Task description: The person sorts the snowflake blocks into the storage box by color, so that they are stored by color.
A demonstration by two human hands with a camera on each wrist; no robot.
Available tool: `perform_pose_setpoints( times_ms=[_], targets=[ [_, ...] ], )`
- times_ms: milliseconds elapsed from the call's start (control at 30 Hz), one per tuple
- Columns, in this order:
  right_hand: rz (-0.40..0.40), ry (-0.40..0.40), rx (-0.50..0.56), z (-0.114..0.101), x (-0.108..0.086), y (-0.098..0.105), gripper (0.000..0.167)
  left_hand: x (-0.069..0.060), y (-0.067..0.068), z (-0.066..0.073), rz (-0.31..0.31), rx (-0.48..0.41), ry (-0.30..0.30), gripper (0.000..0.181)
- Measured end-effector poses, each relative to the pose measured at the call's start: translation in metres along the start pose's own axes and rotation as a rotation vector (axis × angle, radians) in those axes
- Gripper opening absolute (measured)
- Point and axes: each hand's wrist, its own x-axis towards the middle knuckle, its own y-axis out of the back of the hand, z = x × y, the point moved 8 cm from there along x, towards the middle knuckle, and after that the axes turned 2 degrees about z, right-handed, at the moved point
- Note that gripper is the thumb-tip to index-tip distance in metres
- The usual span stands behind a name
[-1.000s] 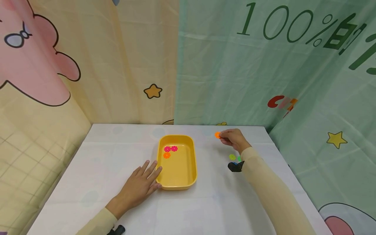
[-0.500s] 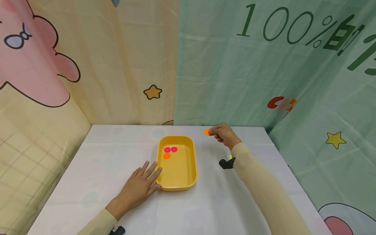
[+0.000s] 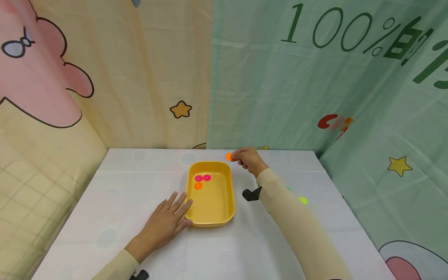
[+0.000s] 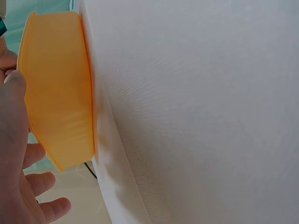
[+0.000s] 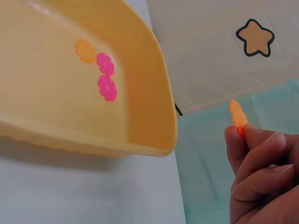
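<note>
My right hand (image 3: 249, 158) pinches an orange snowflake disc (image 5: 237, 113) between thumb and index finger, raised beyond the far right corner of the yellow tray (image 3: 211, 212). Inside the tray, towards its far left, lie two linked-looking pink snowflake discs (image 3: 203, 178) and another orange disc (image 3: 198, 186). With fingers spread and fairly straight, my left hand (image 3: 162, 225) touches the tray's left side. In the left wrist view, the tray's outer wall (image 4: 60, 88) stands beside that hand's fingers.
A yellow-green disc (image 3: 303, 200) lies right of my right forearm. A small bit of a green disc (image 3: 288, 189) peeps out from behind the sleeve. Patterned curtains (image 3: 259, 77) rise behind the white table (image 3: 140, 179).
My right hand has moved left towards the tray with the orange disc between its fingers. The yellow-green disc now shows on the other side of the forearm. My left hand stays put.
</note>
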Motion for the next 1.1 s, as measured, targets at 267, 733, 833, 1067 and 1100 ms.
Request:
perform_pose_setpoints(
  times_ms=[267, 733, 833, 1067, 1100],
  targets=[
    [-0.001, 0.017, -0.028, -0.001, 0.0, -0.029, 0.012, -0.001, 0.001, 0.0, 0.01, 0.006, -0.005, 0.066],
    [0.038, -0.007, -0.065, 0.009, -0.008, -0.065, 0.007, -0.002, 0.0, 0.001, 0.001, 0.0, 0.006, 0.066],
    [0.039, -0.014, -0.083, 0.013, -0.009, -0.072, 0.006, -0.002, 0.0, 0.001, -0.003, -0.001, 0.009, 0.066],
    [0.046, -0.021, -0.196, 0.021, -0.009, -0.086, 0.004, -0.003, 0.001, 0.002, 0.007, 0.003, 0.001, 0.065],
    [0.042, -0.017, -0.221, 0.022, -0.008, -0.088, 0.006, -0.003, 0.001, 0.002, 0.009, 0.004, 0.0, 0.065]
  ],
)
